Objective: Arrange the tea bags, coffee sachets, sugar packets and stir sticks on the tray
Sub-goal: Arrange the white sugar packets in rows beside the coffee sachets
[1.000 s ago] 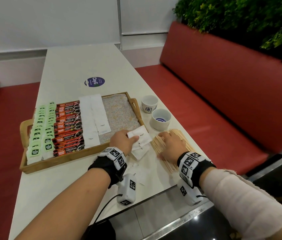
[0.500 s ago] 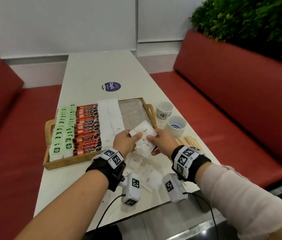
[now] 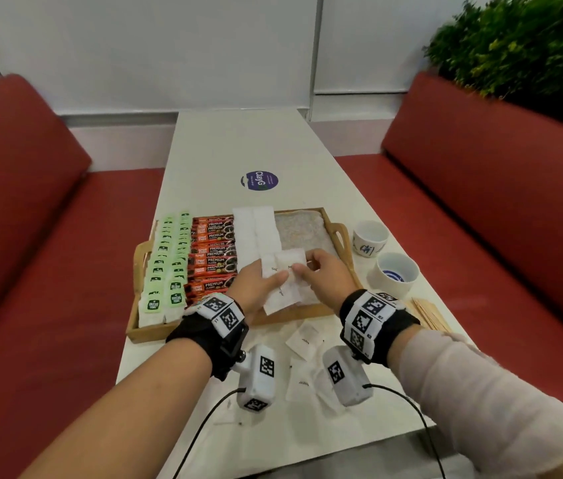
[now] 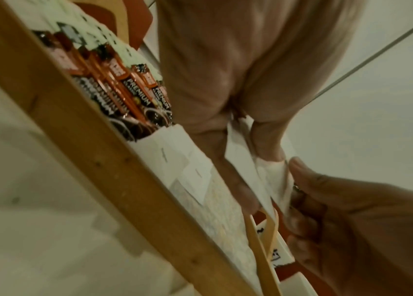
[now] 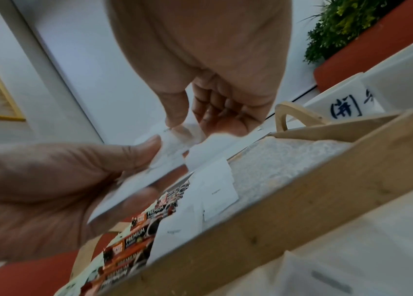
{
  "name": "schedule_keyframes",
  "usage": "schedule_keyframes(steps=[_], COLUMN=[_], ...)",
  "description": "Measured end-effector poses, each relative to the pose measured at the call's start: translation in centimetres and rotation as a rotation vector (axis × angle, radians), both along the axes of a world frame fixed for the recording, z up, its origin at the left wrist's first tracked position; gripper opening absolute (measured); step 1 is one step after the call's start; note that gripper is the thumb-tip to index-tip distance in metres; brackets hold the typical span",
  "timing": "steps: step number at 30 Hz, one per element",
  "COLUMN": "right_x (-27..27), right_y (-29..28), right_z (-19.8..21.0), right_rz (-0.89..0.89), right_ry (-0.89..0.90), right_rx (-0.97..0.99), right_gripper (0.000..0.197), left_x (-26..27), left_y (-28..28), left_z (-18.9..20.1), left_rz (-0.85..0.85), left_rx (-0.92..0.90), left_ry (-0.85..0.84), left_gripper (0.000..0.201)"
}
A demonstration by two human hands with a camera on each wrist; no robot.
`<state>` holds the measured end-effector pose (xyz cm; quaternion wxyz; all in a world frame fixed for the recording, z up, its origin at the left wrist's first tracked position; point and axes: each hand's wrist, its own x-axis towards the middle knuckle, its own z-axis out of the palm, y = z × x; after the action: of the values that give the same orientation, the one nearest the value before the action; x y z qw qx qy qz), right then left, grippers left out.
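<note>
A fanned stack of sugar packets (image 3: 283, 281) is pinched by the left hand (image 3: 255, 288) over the tray (image 3: 224, 326), near its right-hand bare part, so that one can be drawn off by the right hand's (image 3: 325, 278) pinching fingertips (image 5: 174, 114).

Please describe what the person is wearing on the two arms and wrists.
The left hand and right hand are bare. Each wrist carries a black strap with white blocks printed with black square markers, and a white camera pod hangs below it on a thin black cable. A pale beige sleeve covers the right forearm; the left forearm is uncovered.
</note>
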<state>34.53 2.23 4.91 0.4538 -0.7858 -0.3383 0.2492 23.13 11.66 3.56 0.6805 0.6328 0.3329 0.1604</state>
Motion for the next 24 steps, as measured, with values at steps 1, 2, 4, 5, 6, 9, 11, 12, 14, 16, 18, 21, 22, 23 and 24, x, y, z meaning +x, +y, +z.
schedule_keyframes(steps=[1, 2, 4, 5, 6, 9, 11, 12, 14, 16, 18, 21, 22, 23, 24], right_x=[0.2, 0.5, 1.0, 1.3, 1.6, 2.4, 2.8, 3.0, 3.2, 3.4, 3.4, 3.2, 3.1, 3.1, 3.0], right_y=[0.5, 1.0, 2.2, 2.8, 3.3, 4.4, 5.0, 5.3, 5.8, 6.3, 6.6, 7.2, 7.4, 7.5, 7.7], right_z=[0.2, 0.3, 0.5, 0.4, 0.4, 0.0, -0.5, -0.8, -1.5, -2.2, -2.8, -3.2, -3.3, -3.3, -3.3], right_rz=[-0.003, -0.004, -0.026, -0.046, -0.069, -0.095, -0.079, -0.066, -0.039, -0.007, 0.017, 0.040, 0.046, 0.054, 0.062], right_ry=[-0.005, -0.007, 0.001, 0.008, 0.022, 0.065, 0.064, 0.056, 0.039, 0.045, 0.044, 0.022, 0.024, 0.026, 0.022], right_rx=[0.003, -0.002, -0.012, -0.011, -0.009, -0.041, -0.110, -0.156, -0.257, -0.331, -0.380, -0.446, -0.462, -0.481, -0.496], right_gripper=[0.010, 0.013, 0.017, 0.018, 0.020, 0.021, 0.022, 0.022, 0.020, 0.019, 0.024, 0.029, 0.029, 0.029, 0.029], left_x=[-0.1, -0.1, -0.2, -0.1, -0.1, -0.3, -0.6, -0.6, -0.8, -0.9, -0.9, -0.9, -0.8, -0.8, -0.7], left_y=[0.5, 1.0, 2.5, 3.3, 4.2, 6.2, 7.2, 7.6, 8.3, 8.7, 8.9, 9.1, 9.1, 9.2, 9.2], left_z=[0.1, 0.1, 0.0, -0.2, -0.4, -0.9, -1.0, -1.1, -1.4, -1.3, -1.4, -1.4, -1.5, -1.6, -1.6], left_rz=[-0.011, -0.005, 0.028, 0.053, 0.083, 0.191, 0.250, 0.271, 0.303, 0.306, 0.305, 0.315, 0.314, 0.311, 0.307], left_rx=[0.020, 0.027, 0.064, 0.103, 0.138, 0.205, 0.212, 0.203, 0.193, 0.184, 0.173, 0.143, 0.133, 0.124, 0.112], left_ry=[0.012, 0.022, 0.040, 0.056, 0.075, 0.115, 0.120, 0.120, 0.118, 0.114, 0.106, 0.093, 0.092, 0.091, 0.091], left_gripper=[0.028, 0.026, 0.025, 0.028, 0.030, 0.028, 0.026, 0.026, 0.026, 0.026, 0.027, 0.026, 0.025, 0.023, 0.020])
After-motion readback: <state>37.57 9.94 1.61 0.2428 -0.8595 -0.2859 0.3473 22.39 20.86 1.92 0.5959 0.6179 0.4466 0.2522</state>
